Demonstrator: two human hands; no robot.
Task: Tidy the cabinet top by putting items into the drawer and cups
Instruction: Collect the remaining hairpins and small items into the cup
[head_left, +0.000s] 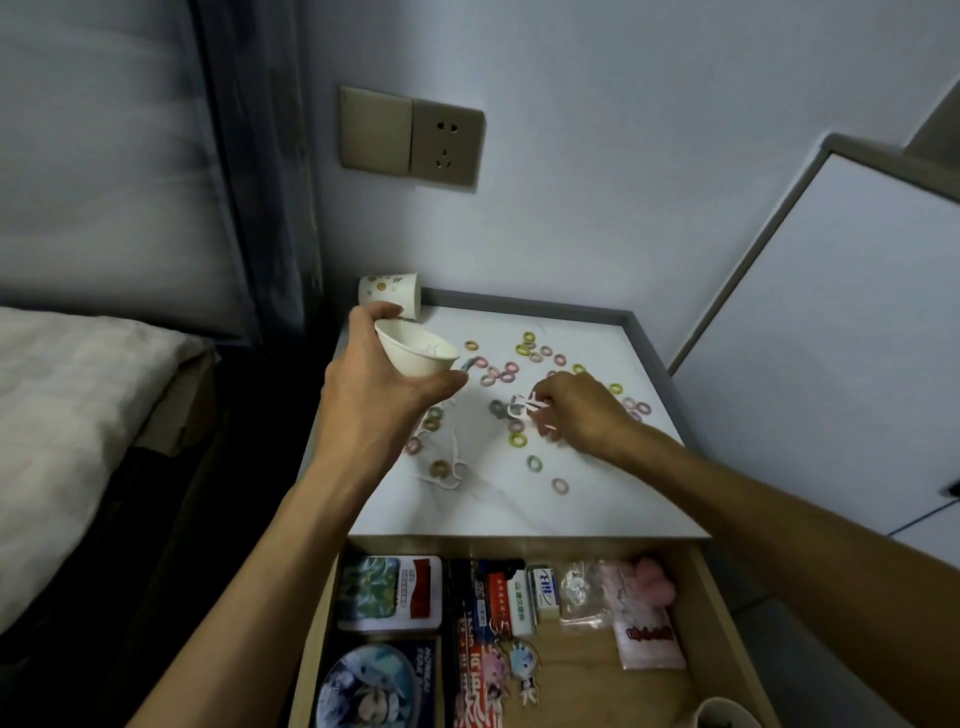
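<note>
Drawer (722, 623) open below both hands. Left hand (374, 384) grips cup (415, 358), tilted toward right hand (576, 415), likely to catch items. Right hand pinches white picks (522, 408) on counter (519, 509), rings (519, 441) scattered around it.

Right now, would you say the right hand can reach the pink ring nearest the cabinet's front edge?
Probably yes: the pink ring lies uncovered on the cabinet top, close to the right hand, nothing between them, though that hand pinches a white pick.

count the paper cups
3: a white cup in the left hand, a dotted cup on the cabinet top, back left, a third cup cut off at the bottom edge.
</note>
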